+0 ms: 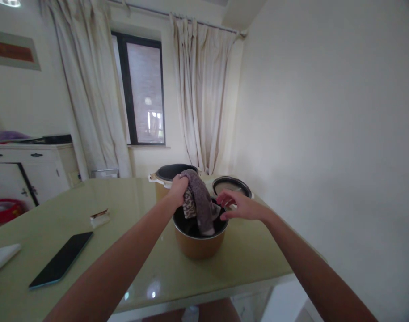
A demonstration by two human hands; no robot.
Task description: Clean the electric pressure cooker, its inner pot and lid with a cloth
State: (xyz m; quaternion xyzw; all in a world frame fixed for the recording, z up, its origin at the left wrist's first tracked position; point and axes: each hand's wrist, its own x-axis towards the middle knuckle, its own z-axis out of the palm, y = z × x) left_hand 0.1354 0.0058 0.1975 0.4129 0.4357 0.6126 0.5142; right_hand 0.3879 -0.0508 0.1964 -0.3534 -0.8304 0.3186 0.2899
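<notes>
From here I see the person's left hand point(179, 190) gripping a grey cloth point(201, 201) that droops into the orange pot point(200, 246). Over that pot's right rim, the right hand point(239, 205) curves with fingers parted. Behind the pot sit another pot point(162, 190) and a round lid point(231, 185).

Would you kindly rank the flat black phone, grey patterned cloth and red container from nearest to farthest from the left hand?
1. Grey patterned cloth: in the left hand
2. Flat black phone: left, on table
3. Red container: far left, past the table
</notes>
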